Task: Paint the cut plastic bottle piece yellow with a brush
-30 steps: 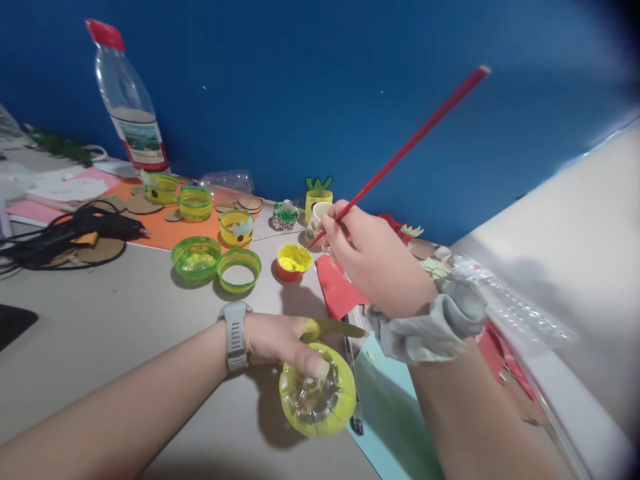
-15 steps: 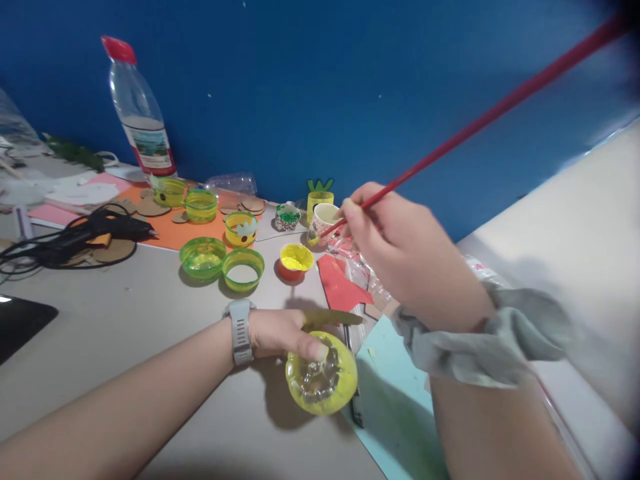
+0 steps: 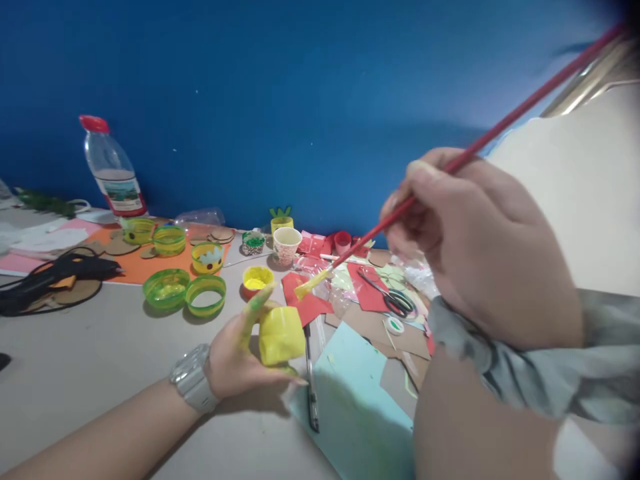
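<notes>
My left hand, a grey watch on its wrist, holds a yellow-painted plastic bottle bottom above the table. Green and yellow paint marks its fingers, and the palm is partly behind the piece. My right hand grips a long red paintbrush. Its yellow-loaded bristles hang up and to the right of the bottle bottom, apart from it. Beyond my left hand stands a small cup of yellow paint. Behind that are a cup of green paint and a patterned paper cup.
Green and yellow plastic rings stand left of the paint. Farther left lie a black glue gun with its cord and a red-capped bottle. Scissors, a black pen and light blue paper lie to the right.
The brush has moved from beside the patterned cup toward the right and nearer me. My left hand has turned the bottle bottom onto its side. The view has shifted right.
</notes>
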`<state>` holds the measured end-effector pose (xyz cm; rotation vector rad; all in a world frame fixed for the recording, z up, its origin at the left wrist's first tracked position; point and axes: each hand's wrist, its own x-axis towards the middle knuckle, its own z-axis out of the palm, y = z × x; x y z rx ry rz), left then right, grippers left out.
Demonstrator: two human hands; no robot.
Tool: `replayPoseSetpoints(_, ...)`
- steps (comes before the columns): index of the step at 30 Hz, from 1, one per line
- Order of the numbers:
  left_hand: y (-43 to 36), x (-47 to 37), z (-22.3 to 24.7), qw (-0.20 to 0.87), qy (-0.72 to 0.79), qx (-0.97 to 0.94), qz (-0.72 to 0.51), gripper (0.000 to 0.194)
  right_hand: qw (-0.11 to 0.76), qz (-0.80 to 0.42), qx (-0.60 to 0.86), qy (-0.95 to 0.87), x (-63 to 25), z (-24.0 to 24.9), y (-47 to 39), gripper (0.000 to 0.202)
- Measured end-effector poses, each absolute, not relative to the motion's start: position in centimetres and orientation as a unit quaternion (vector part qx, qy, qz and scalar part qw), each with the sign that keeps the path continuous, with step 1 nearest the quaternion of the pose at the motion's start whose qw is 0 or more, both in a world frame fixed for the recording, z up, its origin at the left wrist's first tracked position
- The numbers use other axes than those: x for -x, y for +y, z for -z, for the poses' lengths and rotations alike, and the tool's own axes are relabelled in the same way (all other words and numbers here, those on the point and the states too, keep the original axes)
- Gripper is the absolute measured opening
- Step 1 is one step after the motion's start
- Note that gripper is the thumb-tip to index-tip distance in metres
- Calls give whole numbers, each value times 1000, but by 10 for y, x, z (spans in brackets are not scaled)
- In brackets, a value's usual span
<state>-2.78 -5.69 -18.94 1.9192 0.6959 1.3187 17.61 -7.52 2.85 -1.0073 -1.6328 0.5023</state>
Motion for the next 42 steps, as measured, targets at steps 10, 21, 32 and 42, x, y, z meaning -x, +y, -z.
replayPoseSetpoints(10,-39,31,196,212,360,-660,-625,113,414,-121,416,-801,-121,-5,-83,25)
replayPoseSetpoints(21,-42,27,185,242,343,-644,-640,107,380,-63,446,-808,-126,-5,-79,27)
replayPoseSetpoints(32,-39,28,186,269,309,-646,-644,110,379,-62,448,-807,-125,-3,-76,28)
replayPoseSetpoints(42,-39,28,189,259,334,-636,-646,111,364,-84,451,-810,-126,-4,-76,27)
